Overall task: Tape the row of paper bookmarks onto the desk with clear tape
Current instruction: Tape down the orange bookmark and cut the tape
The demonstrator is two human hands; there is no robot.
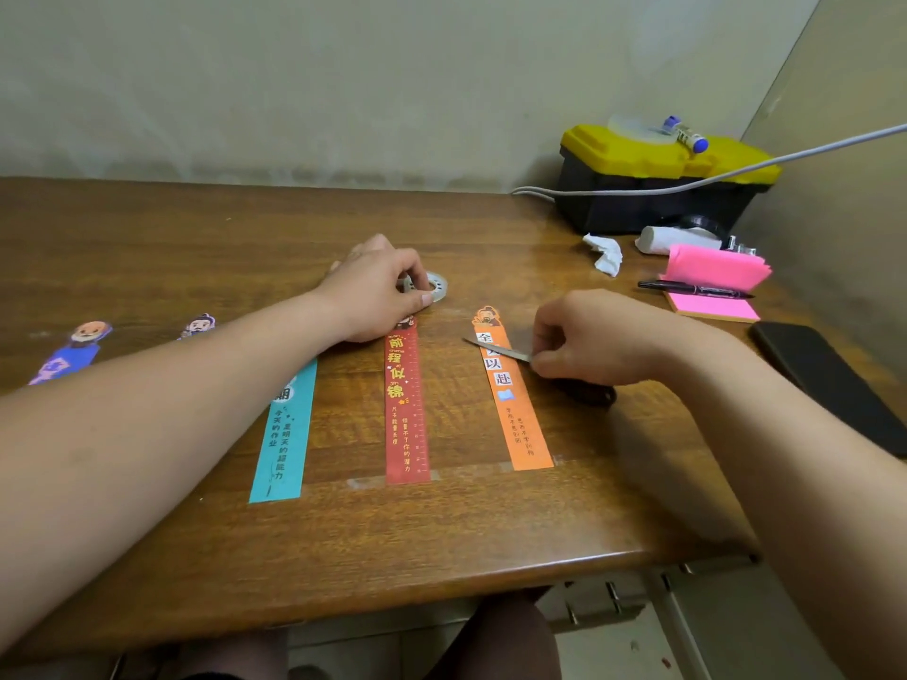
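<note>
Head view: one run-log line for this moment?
left hand: holds clear tape roll | right hand: holds metal blade over orange bookmark | tape strip: across red bookmark, near end

left hand (373, 294) grips tape roll (438, 286) on desk (196, 238) | right hand (594, 336) holds metal blade (495, 348) across orange bookmark (522, 424)

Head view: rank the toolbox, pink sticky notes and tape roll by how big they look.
1. toolbox, largest even though it sits farthest back.
2. pink sticky notes.
3. tape roll, smallest; the left hand partly covers it.
</note>
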